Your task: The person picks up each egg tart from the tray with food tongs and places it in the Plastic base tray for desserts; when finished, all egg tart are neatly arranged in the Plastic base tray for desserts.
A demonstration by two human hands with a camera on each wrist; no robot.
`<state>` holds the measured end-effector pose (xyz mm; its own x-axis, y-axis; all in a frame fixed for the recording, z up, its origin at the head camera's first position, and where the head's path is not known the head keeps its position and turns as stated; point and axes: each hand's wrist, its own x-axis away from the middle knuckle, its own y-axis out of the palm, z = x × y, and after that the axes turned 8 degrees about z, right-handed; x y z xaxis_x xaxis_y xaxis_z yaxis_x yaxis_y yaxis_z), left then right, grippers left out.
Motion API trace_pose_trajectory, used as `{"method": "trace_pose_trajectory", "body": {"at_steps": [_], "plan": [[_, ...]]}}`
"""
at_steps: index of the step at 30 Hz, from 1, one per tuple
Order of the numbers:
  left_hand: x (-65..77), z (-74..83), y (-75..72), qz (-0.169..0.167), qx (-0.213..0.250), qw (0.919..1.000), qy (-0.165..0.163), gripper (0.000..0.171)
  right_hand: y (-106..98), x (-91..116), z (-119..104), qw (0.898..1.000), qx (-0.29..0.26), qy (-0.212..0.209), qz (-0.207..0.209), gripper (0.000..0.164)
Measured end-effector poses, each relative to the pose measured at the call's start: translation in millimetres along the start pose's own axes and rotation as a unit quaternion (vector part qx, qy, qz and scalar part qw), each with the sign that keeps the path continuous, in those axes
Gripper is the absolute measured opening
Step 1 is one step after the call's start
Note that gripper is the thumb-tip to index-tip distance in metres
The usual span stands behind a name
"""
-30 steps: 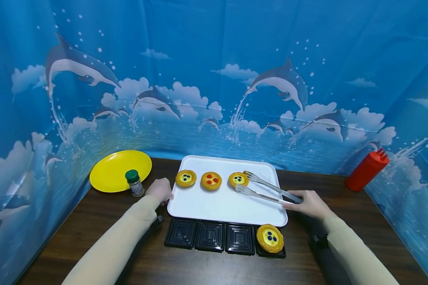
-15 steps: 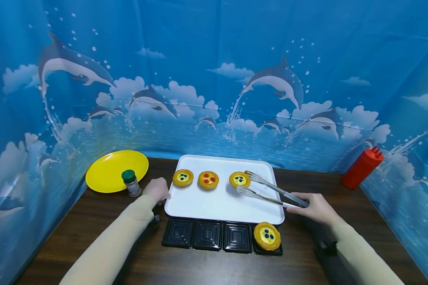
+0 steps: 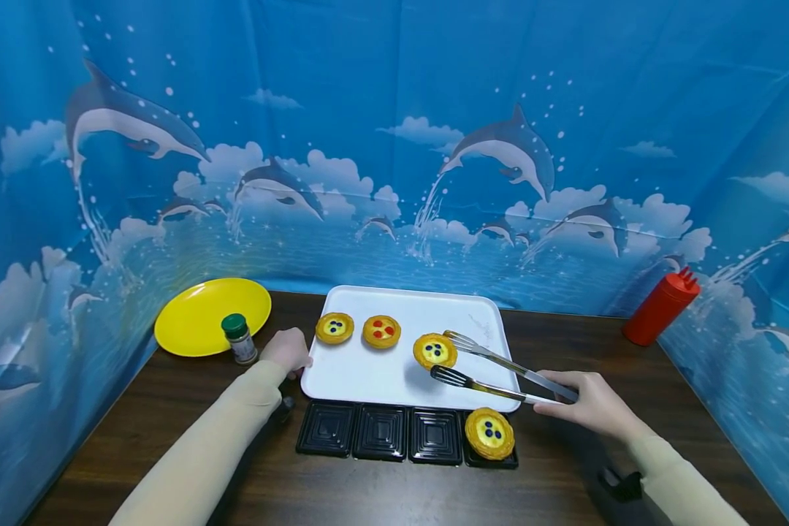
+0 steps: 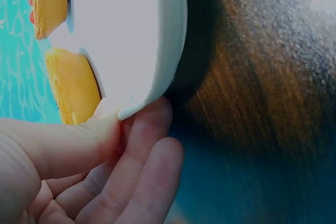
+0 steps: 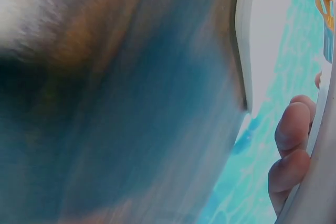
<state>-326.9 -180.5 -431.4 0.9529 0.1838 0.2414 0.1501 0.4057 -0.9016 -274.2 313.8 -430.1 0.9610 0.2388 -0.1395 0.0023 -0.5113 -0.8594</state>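
My left hand (image 3: 286, 351) pinches the left rim of a white tray (image 3: 394, 380); in the left wrist view the thumb lies over the rim and the fingers underneath. With my right hand (image 3: 588, 400) I hold metal tongs (image 3: 506, 361), whose tips sit on either side of a blueberry-topped tart (image 3: 435, 351). That tart hangs above the tray, its shadow below it. Still on the tray are another blueberry tart (image 3: 334, 328) and a tart with red topping (image 3: 381, 332). A further blueberry tart (image 3: 489, 433) rests in the rightmost of several black square dishes (image 3: 435, 436).
A yellow plate (image 3: 197, 321) stands at the back left, with a green-capped shaker jar (image 3: 239, 338) at its front right. The red squeeze bottle (image 3: 660, 310) is at the back right. A dolphin-print curtain (image 3: 394, 146) closes off the back and sides of the wooden table (image 3: 368, 497).
My right hand has lifted the tart off the tray with the tongs and brought it nearer to me. The left hand stays on the tray rim. The head view has shifted slightly.
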Motion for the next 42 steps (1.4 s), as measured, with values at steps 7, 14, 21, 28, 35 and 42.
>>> {"method": "trace_pose_trajectory", "body": {"at_steps": [7, 14, 21, 28, 35, 42], "plan": [[0.5, -1.0, -1.1, 0.006, -0.002, 1.0, 0.006, 0.014, -3, 17, -5, 1.0, -0.004, -0.002, -0.011, 0.058], [0.5, -1.3, 0.1, 0.008, -0.003, 0.9999, 0.008, 0.014, -3, 37, -7, 1.0, -0.009, -0.005, -0.007, 0.058], [-0.2, -1.4, -0.9, 0.009, 0.001, 0.9999, 0.01, 0.014, 0, 55, -6, 0.999, -0.02, -0.01, -0.028, 0.057], [-0.6, -1.5, -1.2, 0.004, -0.016, 0.9998, 0.012, 0.014, 2, 65, -5, 0.999, -0.009, 0.011, -0.044, 0.057], [1.1, -1.5, -2.3, 0.007, -0.012, 0.9998, 0.013, 0.014, 4, 67, -3, 0.999, 0.004, 0.003, -0.039, 0.057], [1.3, -1.7, -0.9, 0.008, -0.014, 0.9998, 0.013, 0.015, 7, 67, -3, 0.999, 0.013, 0.008, -0.047, 0.058]]}}
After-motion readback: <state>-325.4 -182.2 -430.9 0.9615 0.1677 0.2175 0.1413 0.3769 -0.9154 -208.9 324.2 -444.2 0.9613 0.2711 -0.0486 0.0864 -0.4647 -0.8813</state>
